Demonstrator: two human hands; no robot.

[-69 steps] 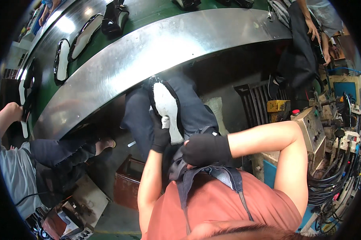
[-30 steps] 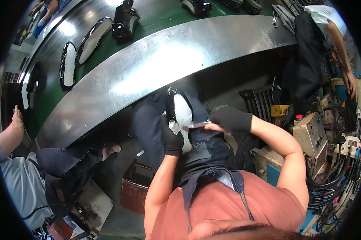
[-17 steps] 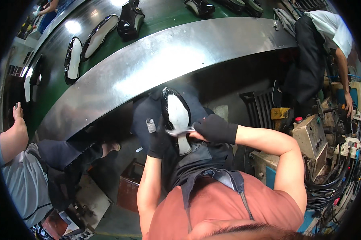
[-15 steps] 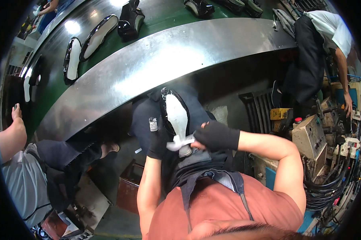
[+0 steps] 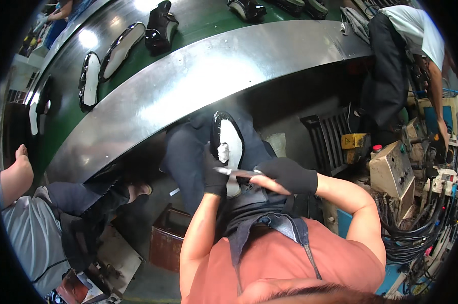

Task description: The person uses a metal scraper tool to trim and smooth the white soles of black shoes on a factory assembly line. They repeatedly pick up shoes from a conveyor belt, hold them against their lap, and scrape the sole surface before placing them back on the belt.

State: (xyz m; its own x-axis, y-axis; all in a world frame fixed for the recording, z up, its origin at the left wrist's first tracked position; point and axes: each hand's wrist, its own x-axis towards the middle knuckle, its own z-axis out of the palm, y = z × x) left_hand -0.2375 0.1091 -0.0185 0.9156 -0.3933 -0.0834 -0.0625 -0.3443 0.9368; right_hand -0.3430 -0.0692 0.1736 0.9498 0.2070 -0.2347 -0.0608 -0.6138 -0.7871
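Observation:
A black glossy shoe (image 5: 232, 139) lies sole-up on my lap, its white sole facing me and its toe away. My left hand (image 5: 215, 169), in a black fingerless glove, is closed on the shoe's left side. A white wrapped bit (image 5: 223, 152), perhaps a taped finger, lies over the sole. My right hand (image 5: 285, 175), also black-gloved, grips a slim flat tool (image 5: 243, 173) pointing left across the sole near the heel. The tool's tip is pale and blurred, so its kind is unclear.
A metal ledge (image 5: 203, 76) edges a green conveyor belt (image 5: 61, 116) bearing several black shoes (image 5: 89, 81). One person (image 5: 36, 223) sits at left. Another person (image 5: 416, 35) bends at right beside a machine box (image 5: 391, 167) and cables (image 5: 411, 238). A brown box (image 5: 165, 243) stands near my left.
My left hand and the white wrapped bit have shifted right, over the sole. The shoe has moved slightly right. My right hand has moved right and slightly down with the tool.

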